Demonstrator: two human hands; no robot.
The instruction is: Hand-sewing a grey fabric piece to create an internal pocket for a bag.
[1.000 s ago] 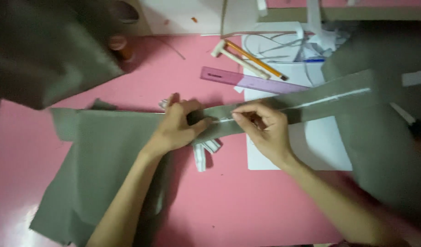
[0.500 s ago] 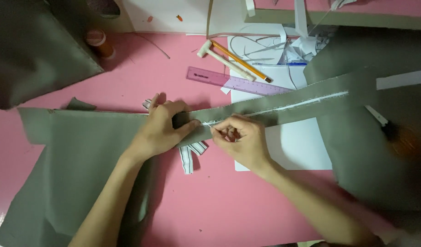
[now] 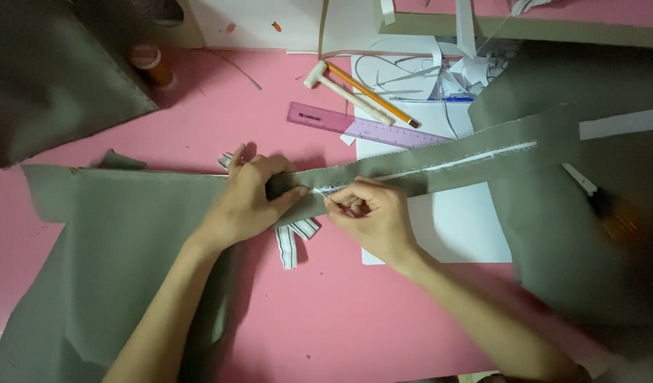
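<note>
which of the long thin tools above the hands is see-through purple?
The flat ruler, lying nearest the hands. The pencil beyond it is orange and round, and the stick tool beside that is off-white with a small crosspiece head at its left end.

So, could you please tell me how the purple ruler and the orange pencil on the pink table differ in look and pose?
The purple ruler is flat, wide and see-through; the orange pencil is thin, round and opaque. The purple ruler lies nearer the hands, its right end close to the grey fabric strip; the orange pencil lies farther off, beside a white tool. Both slant down to the right, untouched.
</note>
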